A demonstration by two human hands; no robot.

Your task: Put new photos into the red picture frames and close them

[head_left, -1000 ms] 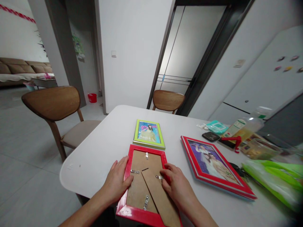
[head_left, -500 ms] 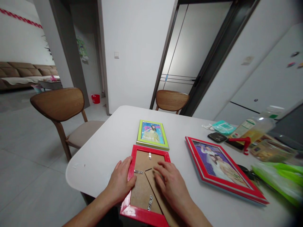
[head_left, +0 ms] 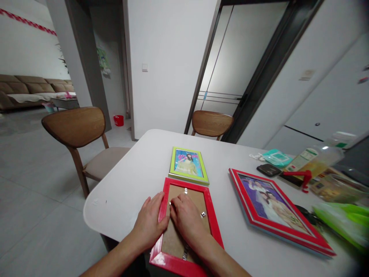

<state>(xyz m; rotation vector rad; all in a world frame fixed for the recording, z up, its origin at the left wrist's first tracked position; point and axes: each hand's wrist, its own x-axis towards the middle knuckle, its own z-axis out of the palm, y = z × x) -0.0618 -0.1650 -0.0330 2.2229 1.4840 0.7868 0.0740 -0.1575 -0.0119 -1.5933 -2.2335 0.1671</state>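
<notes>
On near table (head_left: 129, 184) side, left hand (head_left: 150, 222) clasps face-down red frame (head_left: 212, 220) at left; right hand (head_left: 186, 214) bunched on backing board (head_left: 172, 237), can't tell if pinching; board seated, clips (head_left: 203, 214) seem part-worked; green-framed picture (head_left: 188, 165) beyond looks complete

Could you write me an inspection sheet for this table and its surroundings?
Surface: white table, dark speck toward the left end.
Frames: red frame, back up; green frame, picture up, beyond it; second red frame, picture up, to the right.
Clutter: bottle, teal packet, plastic container, green-and-white bag, on the right.
Hands: left hand at the red frame's left side; right hand over its brown backing, grip unclear.
Cables: nothing seen.
Surroundings: wooden chairs, door, red bucket.
</notes>
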